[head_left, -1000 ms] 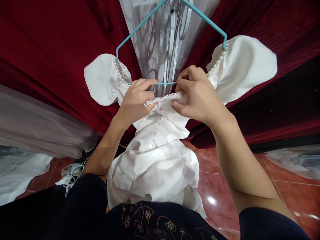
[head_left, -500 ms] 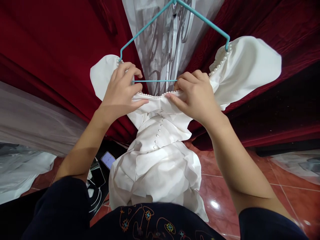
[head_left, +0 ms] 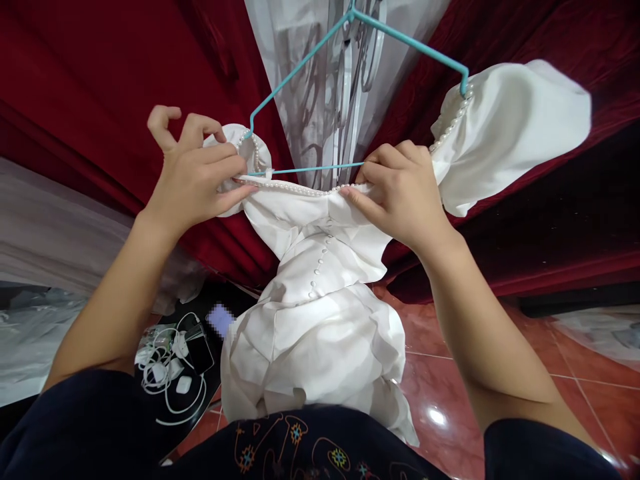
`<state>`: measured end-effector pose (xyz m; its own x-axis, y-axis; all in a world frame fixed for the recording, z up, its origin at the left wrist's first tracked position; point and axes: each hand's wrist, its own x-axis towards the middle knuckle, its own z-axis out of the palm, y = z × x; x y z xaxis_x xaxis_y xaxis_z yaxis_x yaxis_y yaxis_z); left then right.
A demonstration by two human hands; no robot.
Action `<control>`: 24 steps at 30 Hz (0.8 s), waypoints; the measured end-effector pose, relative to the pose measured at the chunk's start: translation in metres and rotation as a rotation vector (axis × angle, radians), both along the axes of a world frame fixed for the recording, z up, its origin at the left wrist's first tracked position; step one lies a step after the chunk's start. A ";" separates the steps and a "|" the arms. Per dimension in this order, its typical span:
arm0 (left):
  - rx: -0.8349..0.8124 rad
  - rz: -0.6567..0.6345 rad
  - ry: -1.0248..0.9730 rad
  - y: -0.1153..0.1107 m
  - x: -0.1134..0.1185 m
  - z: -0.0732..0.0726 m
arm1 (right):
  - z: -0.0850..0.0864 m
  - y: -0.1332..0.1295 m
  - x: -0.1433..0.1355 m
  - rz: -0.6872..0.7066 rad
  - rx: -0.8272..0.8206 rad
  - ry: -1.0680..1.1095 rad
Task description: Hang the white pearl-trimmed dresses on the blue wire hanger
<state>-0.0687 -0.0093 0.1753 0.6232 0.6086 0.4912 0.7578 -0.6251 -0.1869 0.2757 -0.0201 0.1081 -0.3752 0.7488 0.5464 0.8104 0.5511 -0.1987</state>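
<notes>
White dress [head_left: 320, 313] hangs below the teal hanger [head_left: 410, 41]; left hand [head_left: 197, 175] and right hand [head_left: 400, 190] pinch its pearl-beaded neckline [head_left: 303, 189]. Tugging too hard sideways could drag a puffed sleeve [head_left: 530, 127] off the hanger's tip.

No legible text, labels or numbers.

Between our left hand [head_left: 193, 173] and right hand [head_left: 403, 190] we have an open gap above the gown's pearl-edged neckline [head_left: 300, 189], crossed by the thin lower bar [head_left: 320, 168] of the hanger [head_left: 415, 44]. Its sloping arms bound that gap above. Outside our right hand, the puffed sleeve [head_left: 530, 127] blocks us; below, the skirt [head_left: 320, 347] fills the middle, with tangled cables [head_left: 165, 360] to its left.
</notes>
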 end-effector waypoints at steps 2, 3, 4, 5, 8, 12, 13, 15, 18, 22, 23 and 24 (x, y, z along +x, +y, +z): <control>-0.023 0.019 -0.015 0.004 -0.007 -0.002 | -0.001 0.001 -0.001 0.004 -0.001 -0.002; -0.055 0.016 -0.021 0.006 -0.010 -0.003 | -0.002 0.002 -0.001 0.005 0.001 -0.001; -0.097 0.014 -0.027 0.008 -0.011 -0.004 | -0.003 0.003 -0.001 0.006 0.006 0.000; -0.136 0.011 -0.034 0.009 -0.012 -0.004 | -0.003 0.004 -0.001 0.006 0.015 0.003; -0.202 0.025 -0.040 0.011 -0.009 -0.006 | -0.006 0.005 0.000 0.004 0.053 0.011; -0.189 0.048 -0.080 0.008 -0.005 -0.007 | -0.008 0.004 0.000 -0.002 0.075 0.020; -0.194 0.052 -0.108 0.007 -0.004 -0.006 | -0.008 0.004 0.000 0.000 0.073 0.023; -0.211 0.073 -0.158 0.005 -0.004 -0.006 | -0.008 0.003 0.000 0.009 0.061 0.028; -0.193 0.128 -0.121 0.004 -0.012 -0.004 | -0.007 0.004 0.001 0.022 0.040 0.026; 0.003 0.137 0.005 0.008 -0.033 -0.001 | -0.007 0.005 0.001 0.028 0.047 0.029; 0.061 0.126 0.005 0.009 -0.038 0.001 | -0.007 0.005 0.002 0.028 0.054 0.033; 0.117 0.112 -0.008 0.010 -0.044 0.003 | -0.007 0.005 0.002 0.027 0.060 0.038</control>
<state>-0.1127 0.0009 0.1786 0.5505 0.6127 0.5670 0.8234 -0.5107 -0.2474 0.2774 -0.0153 0.1009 -0.3728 0.7042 0.6042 0.7877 0.5844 -0.1951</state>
